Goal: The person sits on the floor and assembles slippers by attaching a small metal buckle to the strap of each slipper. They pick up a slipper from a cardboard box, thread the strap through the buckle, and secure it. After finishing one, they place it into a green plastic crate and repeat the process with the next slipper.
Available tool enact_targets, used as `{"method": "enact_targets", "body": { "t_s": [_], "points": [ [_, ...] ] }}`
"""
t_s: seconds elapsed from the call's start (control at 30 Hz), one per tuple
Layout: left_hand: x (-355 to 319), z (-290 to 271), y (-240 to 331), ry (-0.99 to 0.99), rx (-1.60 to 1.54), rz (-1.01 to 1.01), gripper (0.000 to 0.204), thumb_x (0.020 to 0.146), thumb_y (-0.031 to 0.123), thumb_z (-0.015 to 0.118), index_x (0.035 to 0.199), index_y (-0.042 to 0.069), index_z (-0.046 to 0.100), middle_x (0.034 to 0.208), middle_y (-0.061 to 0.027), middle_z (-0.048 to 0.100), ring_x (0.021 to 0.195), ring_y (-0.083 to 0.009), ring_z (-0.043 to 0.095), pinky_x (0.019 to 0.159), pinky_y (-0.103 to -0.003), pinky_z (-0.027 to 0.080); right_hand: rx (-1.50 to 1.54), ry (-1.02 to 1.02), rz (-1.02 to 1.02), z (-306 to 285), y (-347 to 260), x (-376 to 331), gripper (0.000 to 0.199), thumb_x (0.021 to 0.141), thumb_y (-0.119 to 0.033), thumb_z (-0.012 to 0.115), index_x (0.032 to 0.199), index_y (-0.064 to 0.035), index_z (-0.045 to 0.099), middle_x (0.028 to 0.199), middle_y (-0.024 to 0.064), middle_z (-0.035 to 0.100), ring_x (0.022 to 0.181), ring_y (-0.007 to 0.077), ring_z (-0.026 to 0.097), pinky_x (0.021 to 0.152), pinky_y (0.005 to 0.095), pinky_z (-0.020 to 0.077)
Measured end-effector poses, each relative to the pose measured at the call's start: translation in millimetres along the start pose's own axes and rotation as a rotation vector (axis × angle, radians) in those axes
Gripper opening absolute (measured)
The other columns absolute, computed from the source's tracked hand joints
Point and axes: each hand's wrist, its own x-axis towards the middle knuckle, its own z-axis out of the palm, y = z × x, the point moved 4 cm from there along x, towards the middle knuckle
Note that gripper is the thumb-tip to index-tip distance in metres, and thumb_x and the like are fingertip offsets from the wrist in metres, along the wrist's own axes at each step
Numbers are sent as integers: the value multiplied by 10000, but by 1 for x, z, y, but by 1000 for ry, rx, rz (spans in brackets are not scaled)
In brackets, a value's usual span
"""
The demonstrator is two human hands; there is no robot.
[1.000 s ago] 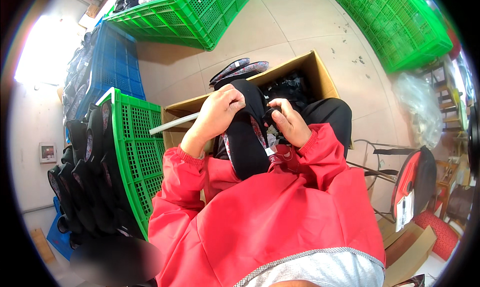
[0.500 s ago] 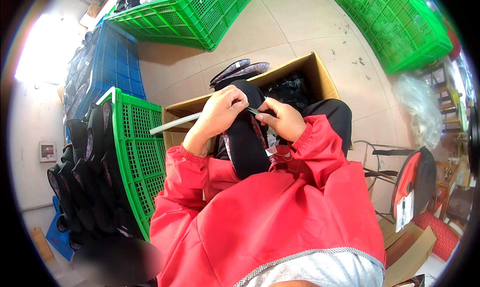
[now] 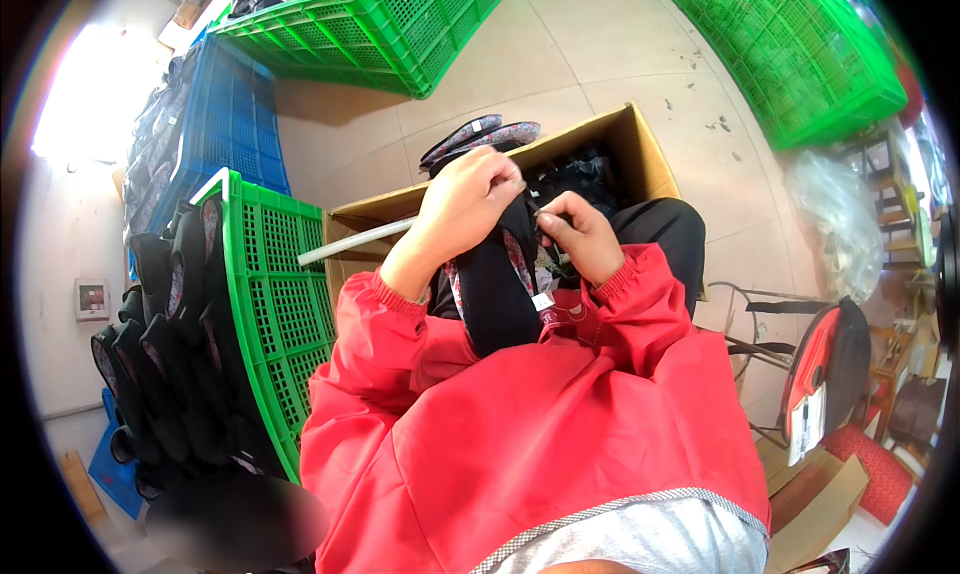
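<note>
A black fabric shoe (image 3: 497,309) with a floral lining lies sole-up or on its side across my lap; I cannot tell which. Above its far end is my left hand (image 3: 468,202), thumb and fingers pinched together on something too small to make out. To the right, a short gap away, my right hand (image 3: 583,236) is closed in a pinch too. Something small and dark shows at its fingertips, its kind unclear. A small white label (image 3: 542,301) sits beside the shoe's near end. The left hand hides part of the shoe.
Beyond my lap stands an open cardboard box (image 3: 655,159) with dark items inside. More floral-lined shoes (image 3: 480,139) are stacked behind it. A pale tube (image 3: 355,242) crosses the box's left side. Green crate (image 3: 275,294) and hung black shoes (image 3: 180,344) are at left; a chair (image 3: 830,364) is right.
My left hand has moved up and right, while the right hand has shifted slightly right and down. The metal-looking pointed piece seen between them before no longer shows.
</note>
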Motion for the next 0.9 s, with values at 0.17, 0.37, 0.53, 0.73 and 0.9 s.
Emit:
{"method": "enact_targets", "body": {
  "t_s": [0.17, 0.37, 0.53, 0.73, 0.9],
  "points": [
    [20, 12, 6, 35, -48, 113, 244, 824, 59, 654, 1066, 37, 667, 1033, -126, 661, 917, -302, 641, 840, -371, 498, 85, 223, 75, -19, 17, -19, 141, 1012, -230, 577, 1060, -97, 573, 828, -18, 630, 592, 11, 412, 525, 166, 319],
    [17, -2, 5, 30, 226, 9, 101, 814, 92, 682, 896, 35, 691, 1135, -111, 665, 1066, -310, 616, 902, -397, 488, 137, 280, 144, -30, 42, -35, 183, 1010, -274, 584, 1067, -100, 566, 829, -13, 635, 572, 16, 400, 497, 171, 300],
    [-12, -7, 17, 89, 301, 289, 172, 763, 63, 679, 931, 63, 714, 1129, -94, 660, 1113, -325, 594, 957, -421, 476, 228, 216, 258, -21, 57, -42, 229, 1022, -269, 558, 1174, -99, 579, 857, -39, 626, 623, 21, 435, 513, 172, 320],
    [-57, 33, 20, -65, 683, 426, 194, 798, 153, 629, 967, 112, 715, 1297, -74, 589, 1346, -277, 445, 1140, -515, 280, 308, -174, 325, 5, 57, -49, 454, 888, -65, 720, 1289, -42, 510, 905, -1, 595, 732, 54, 538, 675, 216, 452],
    [-75, 36, 1, 131, 555, 416, 227, 665, 88, 733, 888, 122, 713, 1141, -44, 622, 1211, -268, 536, 1106, -528, 316, 289, -252, 270, 15, 64, -54, 287, 856, -29, 745, 1082, -63, 571, 840, -54, 523, 729, 32, 489, 673, 197, 424]
  ]
}}
